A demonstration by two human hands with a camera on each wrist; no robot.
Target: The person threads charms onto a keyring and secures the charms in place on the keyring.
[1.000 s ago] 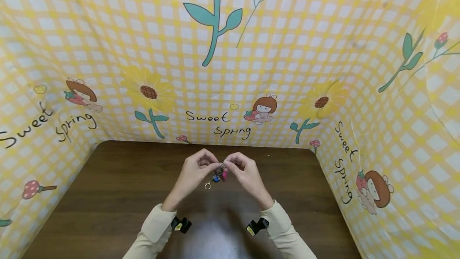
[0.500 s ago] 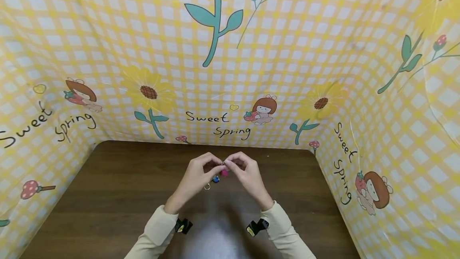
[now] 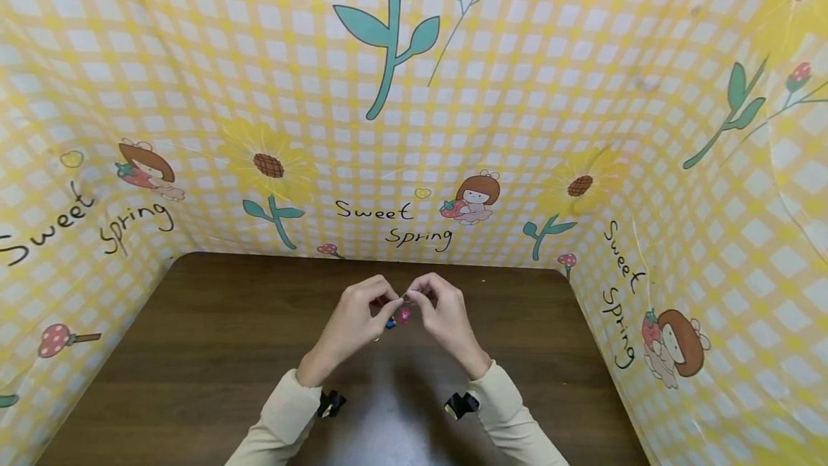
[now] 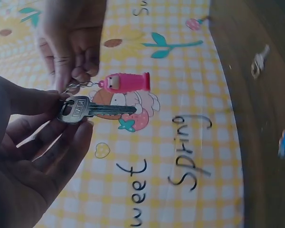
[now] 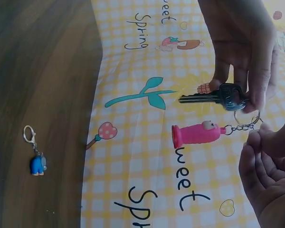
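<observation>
In the head view my left hand [image 3: 359,318] and right hand [image 3: 446,311] meet fingertip to fingertip above the table. Between them is a metal split ring [image 5: 247,116], carrying a silver key [image 4: 76,110] and a pink figure charm [image 4: 126,83] on a short chain. My left thumb and fingers pinch the ring beside the key's bow. The right thumb and forefinger pinch the ring where the charm's chain [image 5: 241,127] joins it. Key and charm hang down, apart from each other. Fingertips hide part of the ring.
A blue figure keychain [image 5: 37,164] with a clasp and gold ring lies on the brown table [image 3: 213,351], partly behind my left hand in the head view. A small silver key-like piece [image 4: 260,61] lies there too. Yellow checked cloth [image 3: 414,128] walls the back and sides.
My left hand has shifted slightly right, covering more of the blue keychain. The pink charm now shows more plainly below the fingertips. The right hand has barely moved.
</observation>
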